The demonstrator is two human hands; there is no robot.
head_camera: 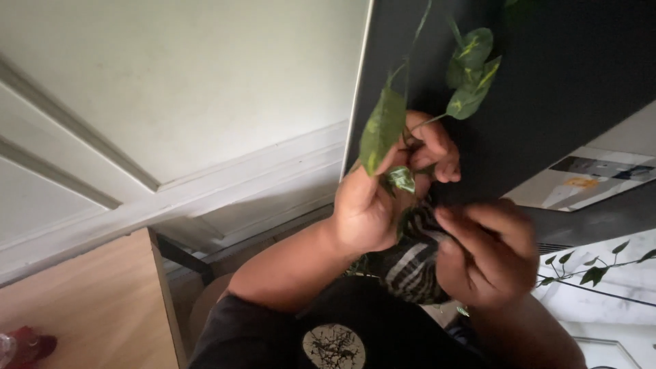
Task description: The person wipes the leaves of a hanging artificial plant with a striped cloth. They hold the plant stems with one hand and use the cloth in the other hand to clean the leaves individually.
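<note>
My left hand (372, 205) is closed around the stems of a green vine (383, 130), fingers curled at the top near a small wet-looking leaf (401, 179). Larger yellow-flecked leaves (471, 72) hang above the hand against a dark panel. Just below and to the right, my right hand (488, 260) pinches a black cloth with pale stripes (410, 263), which bunches between the two hands. The cloth touches the left palm. How the stems continue inside the left hand is hidden.
A black panel (560, 61) fills the upper right, edged by a white wall with moulding (205, 102). A wooden tabletop (89, 307) lies lower left with a red object (27, 345). A small-leafed sprig (588, 270) lies on a pale surface at right.
</note>
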